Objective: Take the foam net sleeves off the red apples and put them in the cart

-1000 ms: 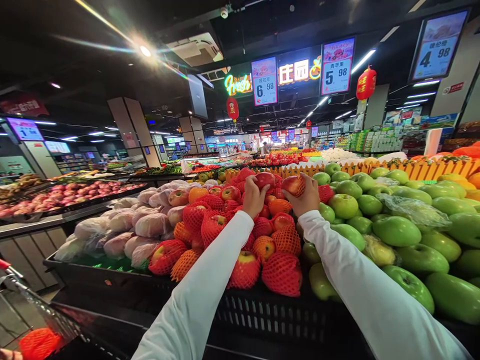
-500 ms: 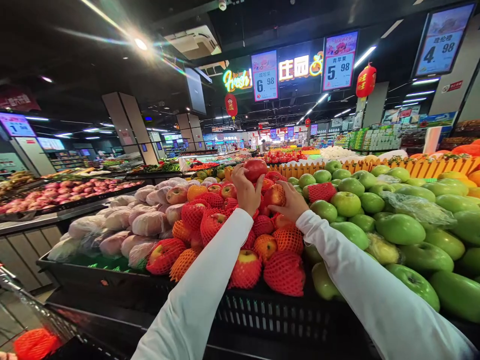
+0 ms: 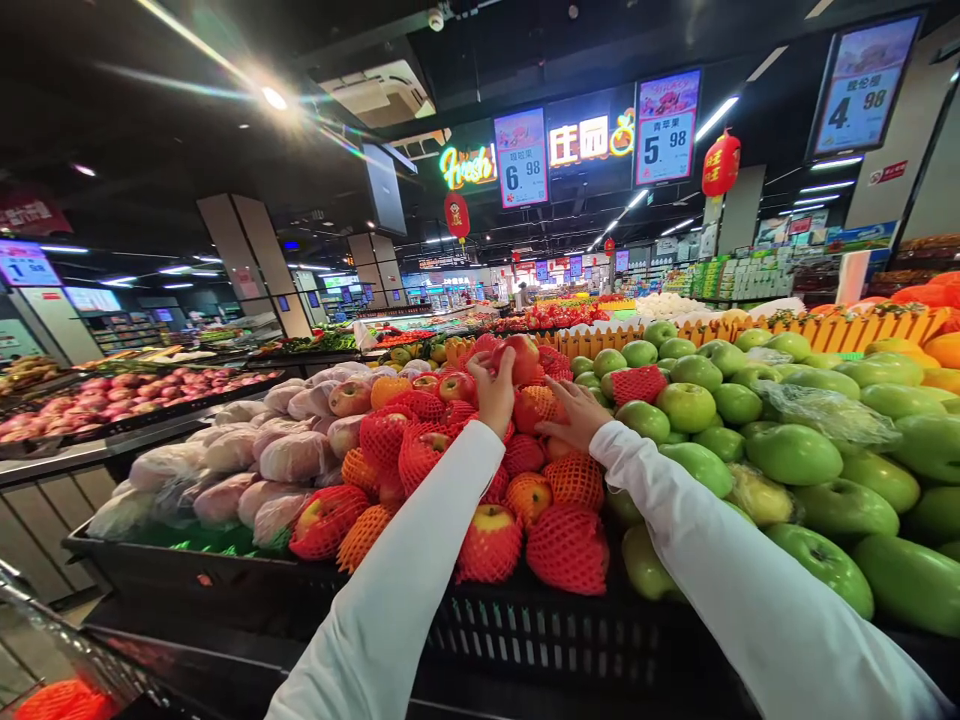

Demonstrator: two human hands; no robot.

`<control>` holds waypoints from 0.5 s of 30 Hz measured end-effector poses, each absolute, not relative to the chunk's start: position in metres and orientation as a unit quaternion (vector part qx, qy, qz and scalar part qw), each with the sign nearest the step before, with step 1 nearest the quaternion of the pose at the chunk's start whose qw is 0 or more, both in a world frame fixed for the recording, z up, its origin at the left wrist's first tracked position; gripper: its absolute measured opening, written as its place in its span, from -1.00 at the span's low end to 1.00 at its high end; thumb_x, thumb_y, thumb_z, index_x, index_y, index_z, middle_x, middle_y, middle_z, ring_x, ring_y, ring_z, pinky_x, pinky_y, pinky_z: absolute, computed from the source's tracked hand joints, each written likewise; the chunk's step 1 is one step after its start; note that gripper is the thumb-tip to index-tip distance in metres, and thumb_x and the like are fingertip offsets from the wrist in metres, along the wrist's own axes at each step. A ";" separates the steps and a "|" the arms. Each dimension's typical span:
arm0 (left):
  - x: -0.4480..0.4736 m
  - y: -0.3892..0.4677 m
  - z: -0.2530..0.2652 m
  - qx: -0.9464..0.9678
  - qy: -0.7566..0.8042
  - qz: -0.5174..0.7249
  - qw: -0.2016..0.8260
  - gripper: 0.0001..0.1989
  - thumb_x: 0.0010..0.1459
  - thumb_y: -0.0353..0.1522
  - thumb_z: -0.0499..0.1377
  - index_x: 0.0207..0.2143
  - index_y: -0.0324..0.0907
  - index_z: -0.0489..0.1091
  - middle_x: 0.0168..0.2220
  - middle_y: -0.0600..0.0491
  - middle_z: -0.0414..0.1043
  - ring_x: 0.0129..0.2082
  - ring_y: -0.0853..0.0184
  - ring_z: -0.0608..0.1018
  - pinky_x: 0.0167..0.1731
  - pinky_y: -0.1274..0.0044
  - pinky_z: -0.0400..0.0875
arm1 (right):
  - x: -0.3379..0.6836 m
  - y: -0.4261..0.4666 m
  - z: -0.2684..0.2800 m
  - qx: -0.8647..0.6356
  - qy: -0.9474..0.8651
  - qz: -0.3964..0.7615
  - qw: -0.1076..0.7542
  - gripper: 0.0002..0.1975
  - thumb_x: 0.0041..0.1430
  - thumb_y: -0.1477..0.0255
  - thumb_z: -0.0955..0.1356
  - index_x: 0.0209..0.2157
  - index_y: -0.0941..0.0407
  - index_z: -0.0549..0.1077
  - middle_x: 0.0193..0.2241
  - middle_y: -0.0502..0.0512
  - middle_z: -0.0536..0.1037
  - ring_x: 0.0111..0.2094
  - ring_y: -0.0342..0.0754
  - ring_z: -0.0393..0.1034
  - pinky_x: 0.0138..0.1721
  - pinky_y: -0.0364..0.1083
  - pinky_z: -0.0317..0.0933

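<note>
Over the back of the heaped red apples, my left hand [image 3: 495,395] is closed around a bare red apple [image 3: 521,357], fingers on its left side. My right hand [image 3: 579,415] lies a little to the right with its fingers spread. Its fingertips are at an apple in an orange foam net [image 3: 537,407]; whether they press on it I cannot tell. Around and below both hands are several apples in red and orange foam nets, among them a red-netted apple [image 3: 489,543] at the front of the black crate [image 3: 540,630].
Green apples [image 3: 795,455] are piled on the right, pale wrapped fruit [image 3: 292,453] on the left. A low orange picket fence [image 3: 885,325] runs behind. A metal cart edge [image 3: 67,640] shows at lower left. Price screens [image 3: 521,158] hang overhead.
My left hand has lowered slightly with the red apple and turned it. The fingers of my right hand have come off the netted apple and spread flatter.
</note>
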State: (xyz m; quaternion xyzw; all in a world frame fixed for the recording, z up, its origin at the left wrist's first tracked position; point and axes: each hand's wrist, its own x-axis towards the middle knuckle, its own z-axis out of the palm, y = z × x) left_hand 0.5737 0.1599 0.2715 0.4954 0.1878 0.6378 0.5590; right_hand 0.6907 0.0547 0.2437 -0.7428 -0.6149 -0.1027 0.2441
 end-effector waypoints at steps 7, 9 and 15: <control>0.558 0.169 0.284 0.333 0.180 0.587 0.715 -0.76 0.34 -0.11 0.15 -0.12 -0.07 0.40 -0.02 0.03 0.52 0.06 0.29 0.56 -0.10 0.44 0.63 | 0.727 0.049 0.239 -0.864 -0.357 -0.211 0.286 -0.29 0.10 0.02 0.46 0.04 0.36 0.54 0.31 0.67 0.24 0.38 0.58 0.00 0.30 0.46 -0.08; 0.556 0.171 0.285 0.322 0.169 0.593 0.718 -0.85 0.30 -0.23 0.22 -0.17 -0.09 0.42 -0.05 0.05 0.53 0.06 0.32 0.56 -0.05 0.46 0.62 | 0.734 0.051 0.235 -0.875 -0.350 -0.198 0.271 -0.36 0.08 0.05 0.47 -0.01 0.30 0.58 0.19 0.63 0.39 0.30 0.55 0.16 0.25 0.49 -0.02; 0.559 0.164 0.285 0.344 0.138 0.564 0.738 -0.75 0.14 -0.48 0.32 -0.14 -0.16 0.38 -0.14 0.07 0.54 -0.16 0.39 0.63 -0.10 0.49 0.63 | 0.741 0.053 0.233 -0.849 -0.408 -0.167 0.290 -0.64 0.18 0.35 0.38 -0.05 0.24 0.61 0.04 0.59 0.50 0.15 0.43 0.36 0.14 0.40 0.20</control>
